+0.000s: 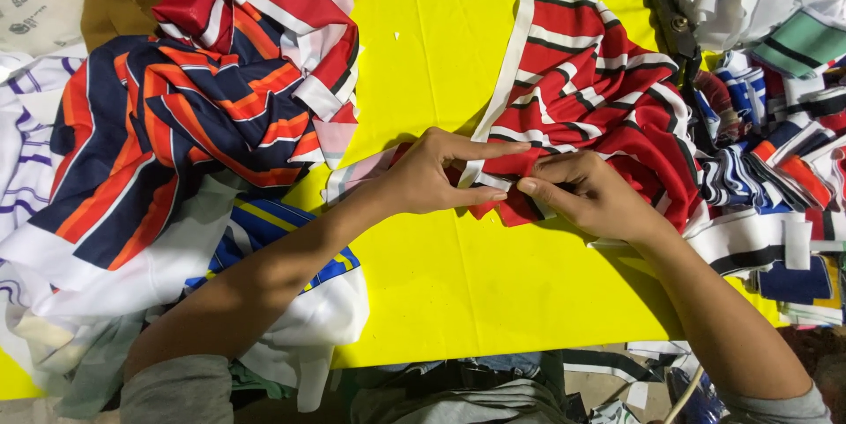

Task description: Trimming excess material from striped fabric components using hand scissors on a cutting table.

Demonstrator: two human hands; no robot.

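Red striped knit fabric piece [599,98], partly gathered, has its near edge pinched by left hand [432,173] and right hand [590,195]; the far part lies flat.

Bench [458,283], yellow top. Centre right: red striped cloth [586,89], white and black bands. Left: heap of navy-orange striped cloth [167,124], red-white piece [282,1] far, blue-yellow-white piece [282,301] near. Right edge: pile of striped strips [767,142].
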